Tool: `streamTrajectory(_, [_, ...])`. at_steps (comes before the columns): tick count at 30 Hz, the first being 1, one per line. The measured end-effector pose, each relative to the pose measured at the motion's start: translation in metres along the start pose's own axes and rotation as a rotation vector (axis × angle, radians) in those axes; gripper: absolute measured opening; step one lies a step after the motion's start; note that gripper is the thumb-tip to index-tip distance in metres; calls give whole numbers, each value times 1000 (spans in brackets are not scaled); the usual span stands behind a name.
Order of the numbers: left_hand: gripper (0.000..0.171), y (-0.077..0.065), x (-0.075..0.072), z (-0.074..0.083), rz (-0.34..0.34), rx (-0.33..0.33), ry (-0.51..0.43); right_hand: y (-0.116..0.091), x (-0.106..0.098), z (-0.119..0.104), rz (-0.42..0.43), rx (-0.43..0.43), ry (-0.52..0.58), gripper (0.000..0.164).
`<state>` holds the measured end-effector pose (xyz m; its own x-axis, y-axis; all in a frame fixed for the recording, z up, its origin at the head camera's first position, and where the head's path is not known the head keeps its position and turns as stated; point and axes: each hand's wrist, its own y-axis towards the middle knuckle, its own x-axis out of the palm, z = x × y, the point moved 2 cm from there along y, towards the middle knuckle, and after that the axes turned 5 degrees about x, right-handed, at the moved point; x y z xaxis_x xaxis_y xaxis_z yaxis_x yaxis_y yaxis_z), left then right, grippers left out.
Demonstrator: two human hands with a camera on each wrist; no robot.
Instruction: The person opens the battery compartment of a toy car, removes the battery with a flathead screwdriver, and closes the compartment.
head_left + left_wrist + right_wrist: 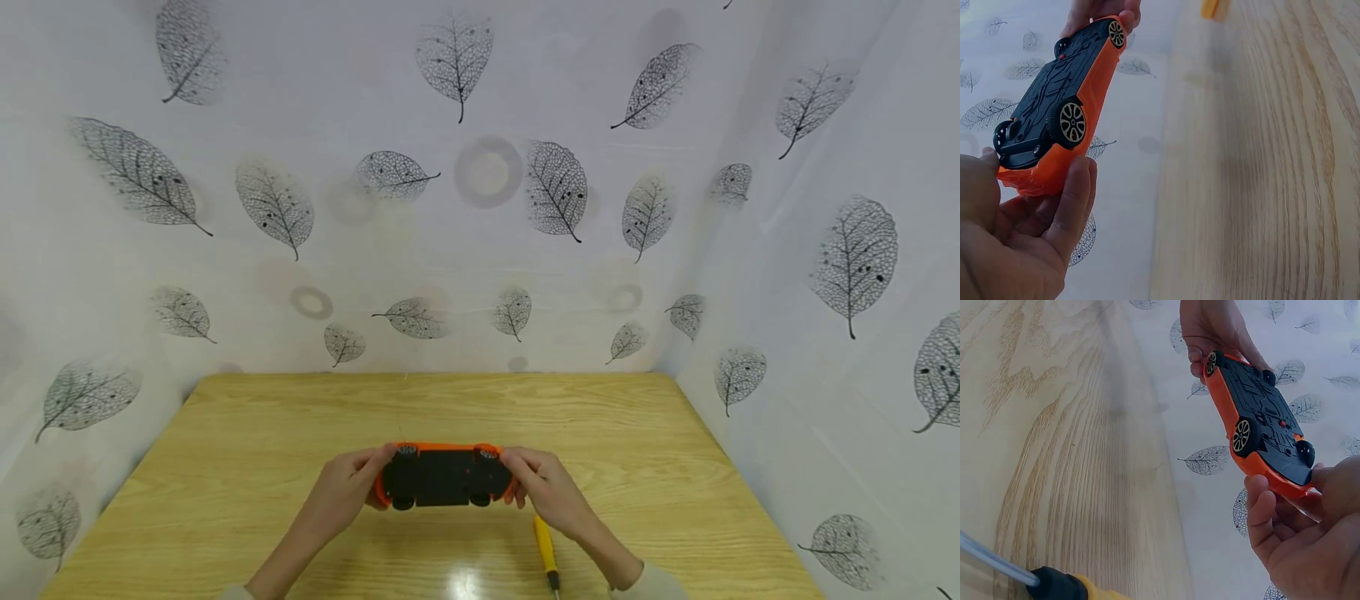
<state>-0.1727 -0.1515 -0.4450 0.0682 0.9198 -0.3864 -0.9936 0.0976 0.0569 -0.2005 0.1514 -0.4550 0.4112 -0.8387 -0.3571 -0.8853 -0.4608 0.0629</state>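
An orange toy car (442, 477) is held above the table, its black underside turned toward the head camera. My left hand (343, 487) grips one end of it, thumb near a wheel. The other end is in my right hand (551, 490), pinched between thumb and fingers. In the left wrist view, the car's black chassis (1054, 94) and a wheel with gold spokes (1072, 122) show clearly. Seen from the right wrist, fingers curl beneath the orange bumper (1272, 480). The car's roof faces away and is hidden.
A screwdriver with a yellow handle (545, 542) and black collar lies on the wooden table (247, 467), below my right hand. Its metal shaft (997, 561) crosses the lower left of the right wrist view. A white leaf-patterned curtain (480, 250) stands around the table's back and sides.
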Motion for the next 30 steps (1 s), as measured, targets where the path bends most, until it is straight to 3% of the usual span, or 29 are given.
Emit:
streamTrajectory(6, [54,1,2,2,56,-31,4,0,1,0,20,-17,-16,37])
streamTrajectory(15, [52,4,3,4,65,-33,-43,-1,2,0,-12,25,72,41])
streamTrajectory(21, [44,3,4,3,71,-9,-101,-1,3,-1,16,38,71,40])
streamTrajectory(25, [46,1,4,3,47,-23,-149,-2,2,-1,41,34,61,40])
streamTrajectory(30, [53,-2,4,2,-31,-24,-194,-4,2,-2,46,60,61,43])
